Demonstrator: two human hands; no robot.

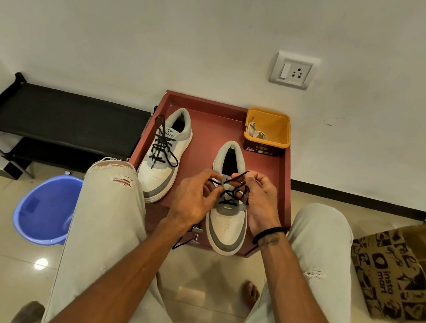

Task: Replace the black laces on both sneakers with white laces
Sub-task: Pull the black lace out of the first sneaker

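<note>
Fingers of the left hand and the right hand pinch the black lace of the near sneaker, which sits at six o'clock on the red table. At nine o'clock lies the second sneaker, fully laced in black. At one o'clock an orange tub holds white laces. A blue bucket stands on the floor, left of the knees.
</note>
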